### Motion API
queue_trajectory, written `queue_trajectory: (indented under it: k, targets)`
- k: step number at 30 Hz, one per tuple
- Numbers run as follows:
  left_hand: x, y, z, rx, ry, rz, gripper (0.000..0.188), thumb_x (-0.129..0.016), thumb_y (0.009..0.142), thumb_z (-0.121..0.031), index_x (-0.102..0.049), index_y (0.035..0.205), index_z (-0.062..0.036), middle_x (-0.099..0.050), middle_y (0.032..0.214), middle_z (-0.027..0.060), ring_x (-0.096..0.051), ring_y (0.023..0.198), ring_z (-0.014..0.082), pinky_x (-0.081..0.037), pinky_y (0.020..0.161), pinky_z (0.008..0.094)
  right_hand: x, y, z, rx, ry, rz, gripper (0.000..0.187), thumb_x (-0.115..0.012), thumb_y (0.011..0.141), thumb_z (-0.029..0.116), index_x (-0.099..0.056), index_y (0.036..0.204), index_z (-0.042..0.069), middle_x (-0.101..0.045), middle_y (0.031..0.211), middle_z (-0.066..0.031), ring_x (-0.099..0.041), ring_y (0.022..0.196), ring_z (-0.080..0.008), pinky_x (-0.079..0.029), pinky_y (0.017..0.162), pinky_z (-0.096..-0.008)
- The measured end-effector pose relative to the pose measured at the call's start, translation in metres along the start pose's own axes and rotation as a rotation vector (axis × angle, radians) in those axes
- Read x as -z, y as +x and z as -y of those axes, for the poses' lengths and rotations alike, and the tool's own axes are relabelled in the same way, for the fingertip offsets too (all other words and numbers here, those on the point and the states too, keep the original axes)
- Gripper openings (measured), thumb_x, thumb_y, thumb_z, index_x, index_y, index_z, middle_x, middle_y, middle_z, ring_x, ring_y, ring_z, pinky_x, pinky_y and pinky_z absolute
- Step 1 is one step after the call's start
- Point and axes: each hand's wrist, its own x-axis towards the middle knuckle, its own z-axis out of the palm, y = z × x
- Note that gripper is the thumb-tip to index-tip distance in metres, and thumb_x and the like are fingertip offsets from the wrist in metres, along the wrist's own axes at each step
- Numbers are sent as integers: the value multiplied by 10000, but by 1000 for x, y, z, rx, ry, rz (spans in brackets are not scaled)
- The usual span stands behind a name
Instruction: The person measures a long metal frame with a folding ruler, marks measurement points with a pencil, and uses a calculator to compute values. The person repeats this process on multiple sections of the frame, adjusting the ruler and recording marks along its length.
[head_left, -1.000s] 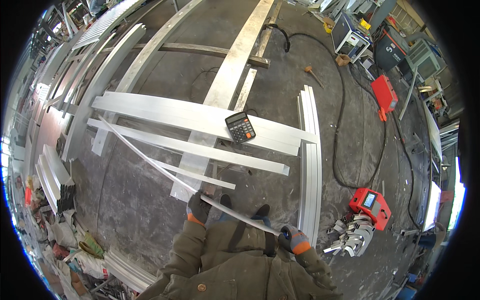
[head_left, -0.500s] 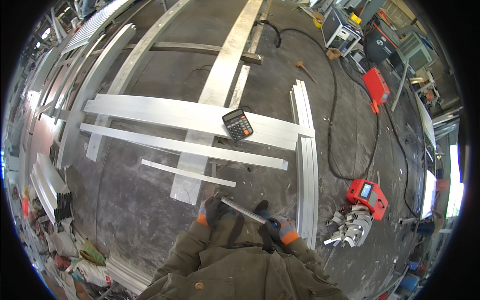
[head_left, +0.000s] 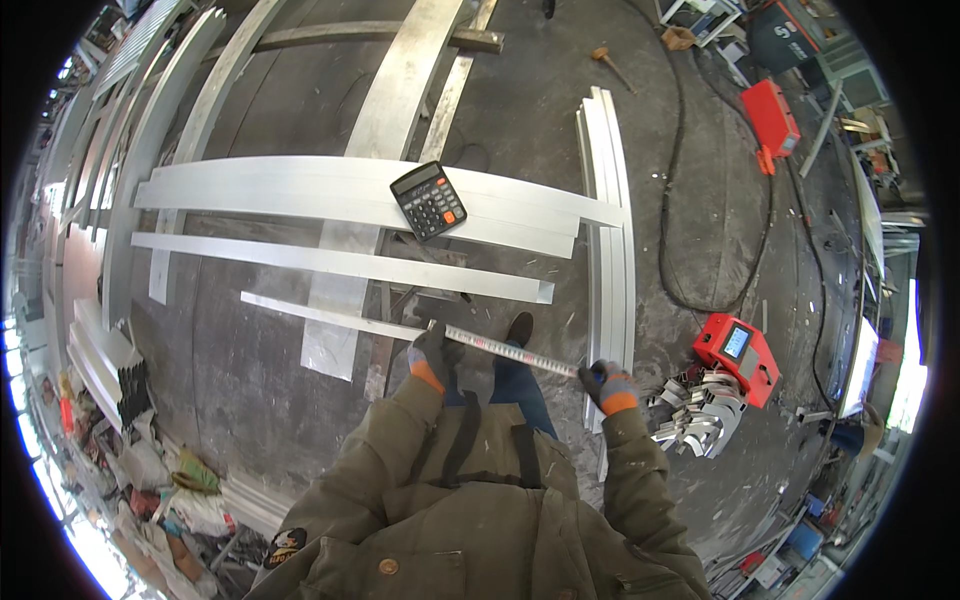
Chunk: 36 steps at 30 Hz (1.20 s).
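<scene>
A tape measure's pale blade (head_left: 512, 352) stretches between my gloved hands, slanting down to the right. My left hand (head_left: 430, 357) is closed on the blade's left end, right where the narrow metal strip (head_left: 330, 315) meets it; whether the fingers also grip the strip cannot be made out. On the right, my right hand (head_left: 608, 386) is wrapped round the tape's other end, its case mostly hidden by the glove. Beyond the blade lies a long silvery bar (head_left: 340, 265). Farther off, a black calculator (head_left: 428, 202) rests on wide pale metal profiles (head_left: 270, 185).
Upright-running profiles (head_left: 610, 250) lie on the right. Beside them stand a red machine with a screen (head_left: 738, 350) and a pile of metal offcuts (head_left: 705, 415). A black cable (head_left: 668, 200) loops over the floor near a mallet (head_left: 610, 68). Scrap bags (head_left: 195, 475) sit at lower left.
My right hand has moved out to the right and forward, drawing out more tape. My left hand has moved forward to the strip's end. The view has shifted, and a shoe shows below the blade.
</scene>
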Motion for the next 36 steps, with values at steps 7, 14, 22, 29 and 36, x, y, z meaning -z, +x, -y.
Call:
queue_trajectory:
  k: [7, 14, 22, 29, 36]
  targets:
    - [-73, 5, 15, 1, -48, -107, 316, -675, 1026, -296, -599, 1181, -31, -689, 1099, 156, -730, 972, 278, -632, 794, 407, 30, 83, -9, 283, 15, -125, 358, -679, 945, 484, -774, 1033, 150, -727, 1088, -143, -683, 1064, -396, -537, 901, -516]
    - [-106, 3, 6, 15, 49, -157, 392, -624, 1051, -347, -636, 1186, 21, -744, 1078, 170, -760, 911, 224, -624, 691, 318, 36, 122, 10, 263, -48, -42, 313, -732, 915, 442, -773, 1005, 145, -732, 1031, -97, -681, 1011, -351, -547, 862, -474]
    - [-123, 3, 3, 65, 189, -167, 489, -600, 1053, -419, -660, 1184, 48, -761, 1028, 173, -772, 892, 225, -624, 684, 312, 39, 133, -8, 236, 55, -24, 272, -750, 919, 363, -777, 966, 96, -726, 933, -135, -688, 907, -347, -532, 802, -446]
    - [-129, 1, 5, 17, 249, -177, 504, -598, 1059, -408, -690, 1140, 81, -769, 1007, 171, -776, 849, 224, -623, 674, 307, 48, 131, -6, 325, 85, -55, 186, -783, 888, 218, -743, 917, 38, -715, 904, -139, -681, 873, -355, -520, 769, -441]
    - [-132, -1, 3, 2, 220, -196, 481, -604, 1065, -378, -688, 1161, 86, -773, 1006, 163, -775, 838, 221, -620, 680, 312, 50, 132, -1, 323, 132, -48, 175, -787, 884, 181, -738, 932, 20, -705, 912, -148, -675, 861, -346, -518, 766, -424]
